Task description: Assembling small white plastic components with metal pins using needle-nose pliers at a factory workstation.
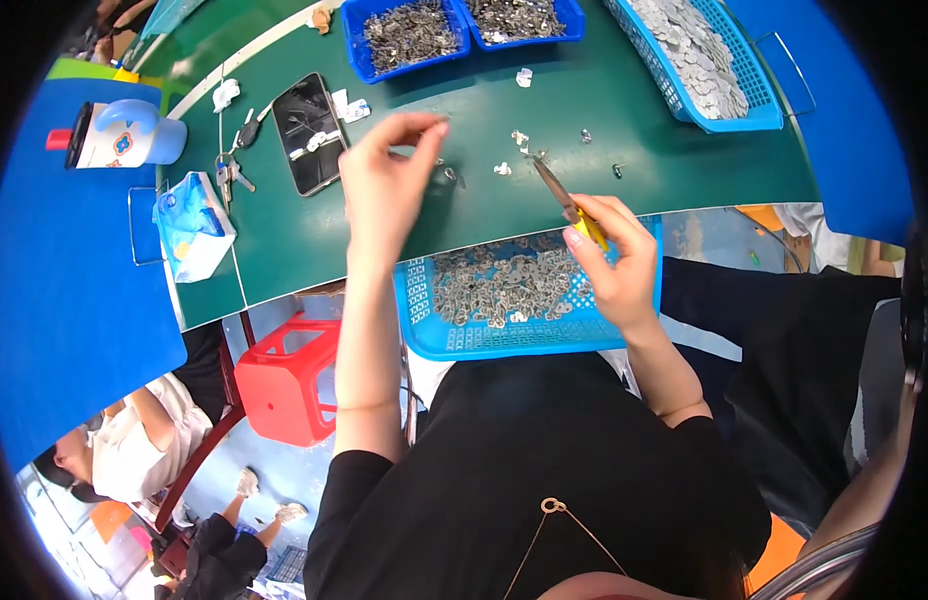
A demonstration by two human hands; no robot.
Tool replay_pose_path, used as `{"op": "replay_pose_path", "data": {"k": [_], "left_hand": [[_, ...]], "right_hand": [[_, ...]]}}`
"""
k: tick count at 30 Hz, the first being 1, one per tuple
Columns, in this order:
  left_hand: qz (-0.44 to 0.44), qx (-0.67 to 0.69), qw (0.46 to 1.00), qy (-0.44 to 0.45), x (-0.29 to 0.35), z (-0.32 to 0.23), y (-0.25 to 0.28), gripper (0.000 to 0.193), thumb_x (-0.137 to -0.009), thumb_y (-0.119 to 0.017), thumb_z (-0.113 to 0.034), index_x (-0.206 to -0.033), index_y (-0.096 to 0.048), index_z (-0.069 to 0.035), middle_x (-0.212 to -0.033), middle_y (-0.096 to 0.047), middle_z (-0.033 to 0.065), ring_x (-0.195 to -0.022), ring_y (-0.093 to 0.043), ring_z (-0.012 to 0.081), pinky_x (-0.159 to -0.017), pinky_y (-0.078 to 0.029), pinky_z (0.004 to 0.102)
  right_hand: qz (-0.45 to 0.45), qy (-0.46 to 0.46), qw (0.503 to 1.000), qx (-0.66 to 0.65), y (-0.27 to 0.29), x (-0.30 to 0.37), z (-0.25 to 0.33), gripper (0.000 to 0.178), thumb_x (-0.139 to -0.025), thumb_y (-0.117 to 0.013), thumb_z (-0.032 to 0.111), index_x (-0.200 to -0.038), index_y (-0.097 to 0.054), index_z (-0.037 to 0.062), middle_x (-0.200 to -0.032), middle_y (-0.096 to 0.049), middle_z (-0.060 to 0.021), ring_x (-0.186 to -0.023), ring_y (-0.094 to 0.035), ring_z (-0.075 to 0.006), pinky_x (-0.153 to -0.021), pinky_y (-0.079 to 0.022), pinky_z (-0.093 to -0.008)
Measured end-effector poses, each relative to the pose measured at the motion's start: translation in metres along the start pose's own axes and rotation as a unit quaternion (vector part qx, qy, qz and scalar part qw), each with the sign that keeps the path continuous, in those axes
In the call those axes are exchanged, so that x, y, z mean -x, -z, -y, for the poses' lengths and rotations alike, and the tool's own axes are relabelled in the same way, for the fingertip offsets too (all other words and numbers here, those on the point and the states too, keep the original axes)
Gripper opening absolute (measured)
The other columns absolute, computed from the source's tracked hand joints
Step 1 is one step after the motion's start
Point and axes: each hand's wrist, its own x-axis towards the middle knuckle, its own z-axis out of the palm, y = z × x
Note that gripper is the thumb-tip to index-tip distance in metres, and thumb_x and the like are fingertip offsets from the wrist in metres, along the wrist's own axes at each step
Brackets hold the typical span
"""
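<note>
My left hand hovers over the green table with thumb and index finger pinched together. Whatever sits in that pinch is too small to make out. In my right hand is a yellow-handled tool with a long narrow metal tip, slanting up and left. Its tip is close to a few small metal and whitish pieces on the tabletop. Below both hands, a blue basket at the table's front edge holds many small metal links.
Two blue bins of small metal parts stand at the back. A blue basket of flat silvery pieces is at right. At left are a phone, keys, a tissue pack and a cup. A red stool stands below.
</note>
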Motion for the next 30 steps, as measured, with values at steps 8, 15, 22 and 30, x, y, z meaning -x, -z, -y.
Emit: {"op": "replay_pose_path", "data": {"k": [8, 15, 22, 30], "left_hand": [[-0.042, 0.064, 0.995, -0.067, 0.048, -0.024, -0.021, 0.011, -0.076, -0.072, -0.001, -0.088, -0.07, -0.002, -0.081, -0.069, 0.0069, -0.065, -0.061, 0.0108, -0.053, -0.048, 0.0213], [-0.046, 0.012, 0.988, -0.144, 0.048, -0.024, -0.024, 0.014, -0.073, -0.072, 0.001, -0.086, -0.069, -0.004, -0.08, -0.068, 0.006, -0.065, -0.063, 0.0137, -0.05, -0.05, 0.0237], [-0.038, -0.001, 0.986, -0.161, 0.049, -0.023, -0.026, 0.015, -0.072, -0.073, 0.0, -0.085, -0.068, -0.004, -0.078, -0.067, 0.0051, -0.064, -0.063, 0.0148, -0.05, -0.05, 0.0238], [-0.033, 0.019, 0.989, -0.141, 0.05, -0.02, -0.029, 0.012, -0.074, -0.073, -0.001, -0.086, -0.069, -0.003, -0.081, -0.068, 0.0051, -0.067, -0.063, 0.013, -0.053, -0.051, 0.0235]], "right_hand": [[0.035, -0.038, 0.998, -0.023, -0.014, 0.003, -0.007, 0.027, -0.084, -0.062, 0.004, -0.108, -0.061, -0.0065, -0.096, -0.061, -0.0085, -0.083, -0.059, -0.0122, -0.072, -0.046, -0.0229], [0.039, -0.029, 0.999, -0.021, -0.015, 0.007, -0.014, 0.026, -0.084, -0.061, 0.002, -0.108, -0.061, -0.008, -0.096, -0.06, -0.0086, -0.082, -0.059, -0.0115, -0.072, -0.047, -0.0227], [0.033, -0.023, 0.999, -0.035, -0.017, 0.007, -0.015, 0.023, -0.085, -0.061, 0.001, -0.106, -0.062, -0.0084, -0.094, -0.06, -0.0077, -0.079, -0.058, -0.0093, -0.068, -0.047, -0.0205], [0.022, -0.025, 0.999, -0.036, -0.018, 0.007, -0.017, 0.021, -0.087, -0.06, 0.001, -0.105, -0.063, -0.0079, -0.091, -0.06, -0.0058, -0.072, -0.053, -0.006, -0.059, -0.041, -0.0185]]}}
